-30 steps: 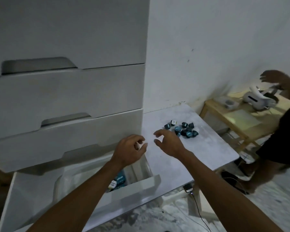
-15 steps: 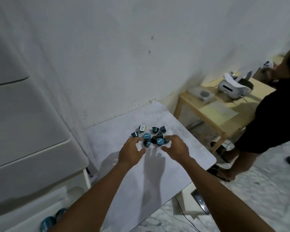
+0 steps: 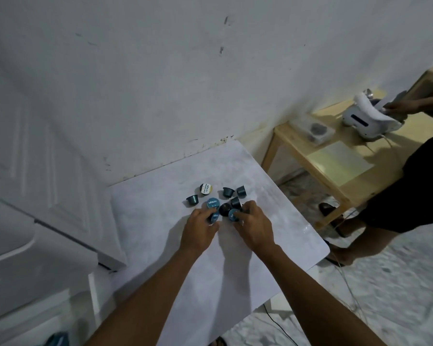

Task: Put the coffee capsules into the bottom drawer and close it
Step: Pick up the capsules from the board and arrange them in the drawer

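Observation:
Several dark coffee capsules (image 3: 213, 203) with blue lids lie clustered on a low white table (image 3: 160, 240); one with a pale lid (image 3: 206, 189) lies at the back. My left hand (image 3: 200, 231) pinches a blue-lidded capsule (image 3: 214, 216) at the near edge of the cluster. My right hand (image 3: 253, 228) curls its fingers round another blue-lidded capsule (image 3: 233, 216) beside it. The open bottom drawer (image 3: 35, 330) of the white chest shows at the lower left, with a blue capsule (image 3: 56, 338) inside it.
The white drawer chest (image 3: 40, 245) stands left of the table against the wall. At the right is a wooden side table (image 3: 335, 166) with a white headset (image 3: 368, 118), and another person (image 3: 410, 191) stands there touching it. Cables run over the floor.
My view swung right from the drawer to the table. Both hands moved from above the drawer to the capsule cluster and closed their fingers on capsules.

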